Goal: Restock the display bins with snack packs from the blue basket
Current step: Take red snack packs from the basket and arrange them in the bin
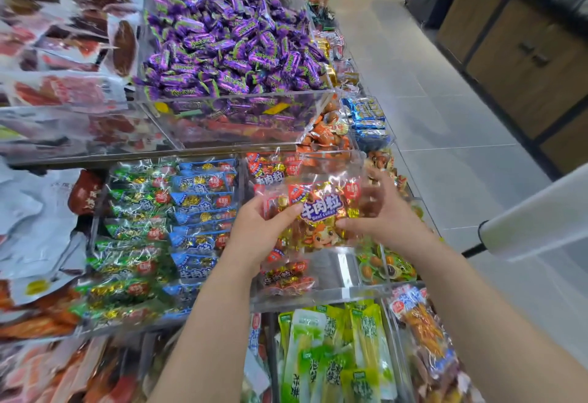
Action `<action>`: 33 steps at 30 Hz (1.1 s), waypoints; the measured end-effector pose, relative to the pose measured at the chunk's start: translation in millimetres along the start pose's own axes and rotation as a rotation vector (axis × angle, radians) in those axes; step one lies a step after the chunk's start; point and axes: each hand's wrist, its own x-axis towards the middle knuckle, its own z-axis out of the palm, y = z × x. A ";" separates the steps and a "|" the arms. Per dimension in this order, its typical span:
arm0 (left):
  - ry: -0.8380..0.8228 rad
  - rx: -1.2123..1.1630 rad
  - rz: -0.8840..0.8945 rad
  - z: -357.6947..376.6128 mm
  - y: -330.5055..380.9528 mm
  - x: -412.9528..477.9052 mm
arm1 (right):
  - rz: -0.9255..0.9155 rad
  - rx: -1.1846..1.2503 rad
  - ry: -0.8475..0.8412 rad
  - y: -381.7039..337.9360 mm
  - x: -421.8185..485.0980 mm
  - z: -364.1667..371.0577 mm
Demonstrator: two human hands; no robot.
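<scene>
Two hands are in view and they hold one snack pack, clear with red and gold pieces inside, near the middle of the view. The left grip grasps its left edge, with the thumb on the front. The right grip grasps its right edge in the same way; its fingers behind the pack are blurred. The pack is in the air, above the clear bin.

In this bin lie more red packs of the same kind, some at the far end and some at the near end; I cannot count them exactly.

At 9 o'clock from the pack stand two rows, one of blue packs and one of green packs, several in each. At 12 o'clock a big bin holds very many purple candies. At 6 o'clock are several green pouches.

The floor is of grey tiles. A wooden cabinet stands at 2 o'clock, and one white roll is at 3 o'clock.
</scene>
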 end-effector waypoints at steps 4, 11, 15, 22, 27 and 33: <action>-0.043 0.157 0.100 -1.1 -0.8 -4.7 | -0.459 -0.696 0.021 -15.9 2.2 -4.2; 0.042 0.183 0.137 -7.0 0.8 -4.6 | -0.227 -1.092 -0.317 -30.0 24.7 -8.4; 0.190 0.136 0.037 -25.9 -5.6 1.7 | -0.130 -1.257 -0.227 -22.0 52.9 -9.1; 0.204 0.220 -0.012 -31.8 -15.0 2.0 | 0.031 -1.408 -0.272 13.0 106.7 48.3; 0.184 0.204 -0.042 -35.3 -18.3 5.5 | 0.159 -1.299 -0.304 39.7 137.7 59.1; 0.201 0.233 -0.092 -37.4 -21.0 9.4 | -0.035 -1.207 -0.093 62.5 152.8 62.1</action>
